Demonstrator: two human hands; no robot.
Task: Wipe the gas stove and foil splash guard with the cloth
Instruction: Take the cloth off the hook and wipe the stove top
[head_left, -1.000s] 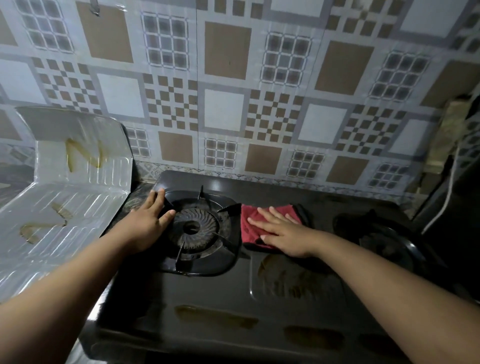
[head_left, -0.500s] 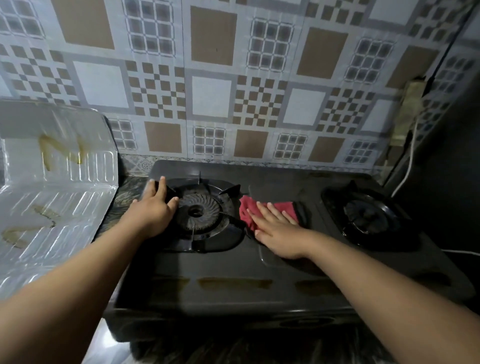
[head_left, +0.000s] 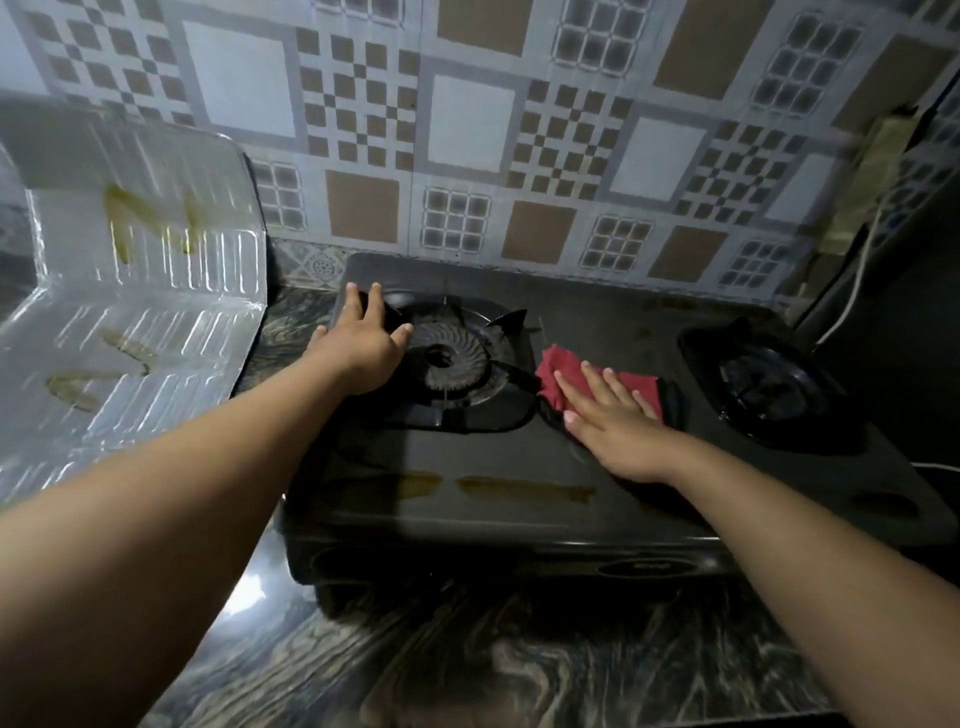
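Cloth, red, lies flat on the black stove between its two burners, at about 3 o'clock from the left burner and 9 o'clock from the right burner. We see the right hand pressed palm-down on the cloth, fingers spread and extended, gripping nothing; part of the cloth shows beyond the fingertips at 12 o'clock and at 10 o'clock of the hand. The left hand rests on the stove top at 9 o'clock of the left burner, fingers open and splayed, thumb just beside the burner ring, holding nothing. Along the stove's front strip, at 6 o'clock of the left burner, we note brownish smears. The foil guard stands at 9 o'clock of the stove, bent into an upright panel and a sloping lower panel, both bearing yellowish-brown streaks. We find the stove set on a dark marbled counter. Behind it, at 12 o'clock, rises a wall of patterned squares. A white cord hangs at 2 o'clock of the right burner.
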